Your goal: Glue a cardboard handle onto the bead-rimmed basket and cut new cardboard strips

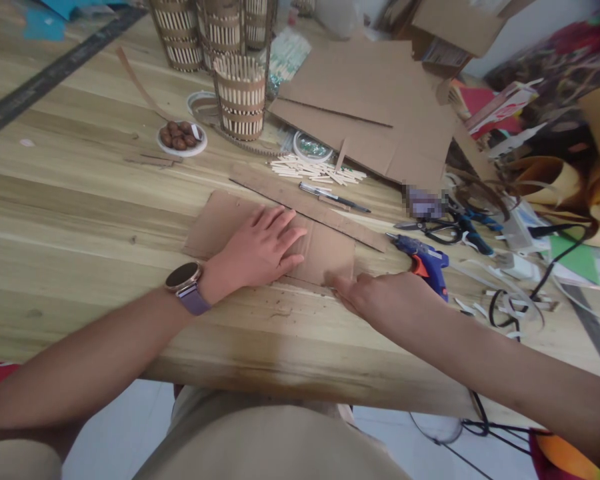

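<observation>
My left hand (257, 250), with a watch (183, 277) on its wrist, lies flat with fingers apart on a rectangular piece of cardboard (207, 223). At that piece's lower right corner my right hand (367, 293) is closed, its fingertips pressed together near the edge. Blur hides what, if anything, is between them. Just beyond the piece runs a long cardboard strip (340, 223). A pen (335, 197) rests behind the strip. Close to my right hand lies a blue glue gun (423, 257) with an orange trigger.
Loose matchsticks (320, 170) are scattered past the pen. Stick-and-cardboard cylinders (240, 100) stand at the back, beside a small dish of brown round things (180, 139). Large cardboard sheets (360, 100) cover the back right. Scissors (437, 230) and cables (500, 307) lie on the right.
</observation>
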A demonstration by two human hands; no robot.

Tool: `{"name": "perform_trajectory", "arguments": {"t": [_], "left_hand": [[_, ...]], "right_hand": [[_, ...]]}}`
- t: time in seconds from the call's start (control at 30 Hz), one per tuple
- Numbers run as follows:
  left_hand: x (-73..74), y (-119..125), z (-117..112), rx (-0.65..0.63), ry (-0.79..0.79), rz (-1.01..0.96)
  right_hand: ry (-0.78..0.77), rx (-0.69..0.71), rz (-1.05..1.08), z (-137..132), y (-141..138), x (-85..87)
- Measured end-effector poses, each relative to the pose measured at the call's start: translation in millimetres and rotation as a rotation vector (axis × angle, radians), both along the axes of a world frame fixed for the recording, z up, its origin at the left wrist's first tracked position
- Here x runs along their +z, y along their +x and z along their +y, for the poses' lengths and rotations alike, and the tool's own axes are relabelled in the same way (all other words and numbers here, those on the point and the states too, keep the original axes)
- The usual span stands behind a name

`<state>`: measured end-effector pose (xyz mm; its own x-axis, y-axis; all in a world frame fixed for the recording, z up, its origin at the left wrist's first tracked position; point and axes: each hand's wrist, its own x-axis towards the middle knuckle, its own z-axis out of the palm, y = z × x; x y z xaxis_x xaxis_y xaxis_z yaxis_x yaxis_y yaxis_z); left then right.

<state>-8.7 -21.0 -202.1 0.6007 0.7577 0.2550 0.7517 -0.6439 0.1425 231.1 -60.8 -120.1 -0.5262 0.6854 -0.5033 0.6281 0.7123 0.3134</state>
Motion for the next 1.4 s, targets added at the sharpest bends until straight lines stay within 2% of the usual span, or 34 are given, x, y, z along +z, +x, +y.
{"name": "perform_trajectory", "arguments": {"t": [0.2,0.5,0.9,1.1,1.23,1.4], "left_hand": [[-1.5,0,0,-0.002,0.001,-0.014],[-1.3,0,0,0.0,-0.01,-0.03],[-1.1,0,0,-0.006,-0.018,-0.046],[-0.3,0,0,-0.009,-0.014,-0.026],[-1.5,0,0,-0.008,-0.003,-0.029],[-3.7,0,0,-0.01,-0.004,-0.052]], "right_hand": [[0.016,0.052,-0.059,-1,0,1.6],[0.012,0.032,-0.051,-1,1,3.0],[0.013,0.042,-0.144,-3,5,8.6],[-0.015,-0.019,-0.164,-3,5,14.3],[-0.06,-0.11,-0.104,-3,11,18.2],[-0.052,-0.14,-0.069,-5,25,13.1]]}}
